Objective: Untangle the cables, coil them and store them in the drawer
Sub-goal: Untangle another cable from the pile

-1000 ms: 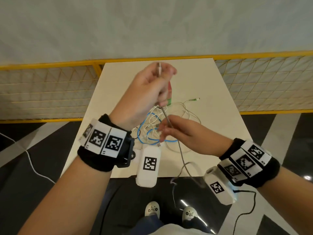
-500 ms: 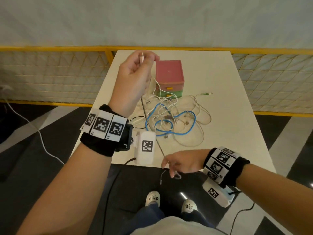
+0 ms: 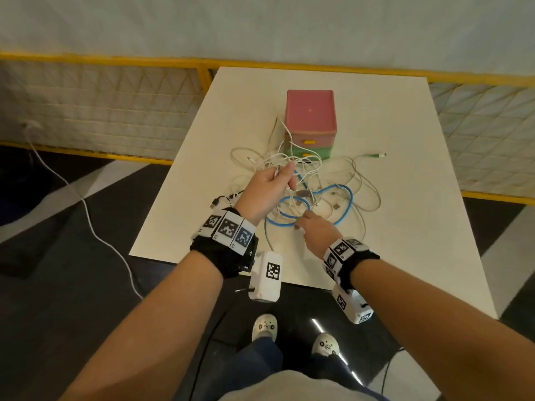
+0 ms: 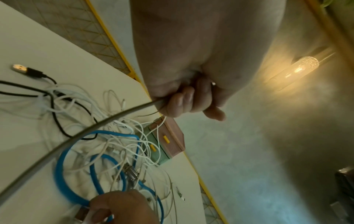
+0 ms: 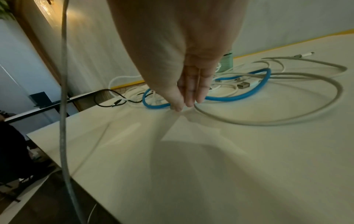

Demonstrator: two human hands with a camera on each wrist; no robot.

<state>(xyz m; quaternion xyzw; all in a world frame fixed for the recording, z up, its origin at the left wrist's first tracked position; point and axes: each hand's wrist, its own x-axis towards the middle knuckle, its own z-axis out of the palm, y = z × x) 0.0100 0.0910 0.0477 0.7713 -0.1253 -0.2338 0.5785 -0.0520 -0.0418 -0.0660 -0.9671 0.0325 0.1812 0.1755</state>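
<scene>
A plain pale grey wall (image 3: 260, 27) rises behind a yellow-framed mesh fence (image 3: 95, 108), a dark floor with pale stripes (image 3: 58, 256) lies below, and a glowing amber tube lamp (image 4: 300, 68) hangs nearby.

Grey cable (image 4: 80, 133) end hidden inside left hand (image 4: 191, 97) grip.

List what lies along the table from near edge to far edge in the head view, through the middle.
Right hand at the near side of the tangle → blue cable loops → left hand gripping the grey cable → green drawer beneath the pink drawer unit → bare table.
</scene>
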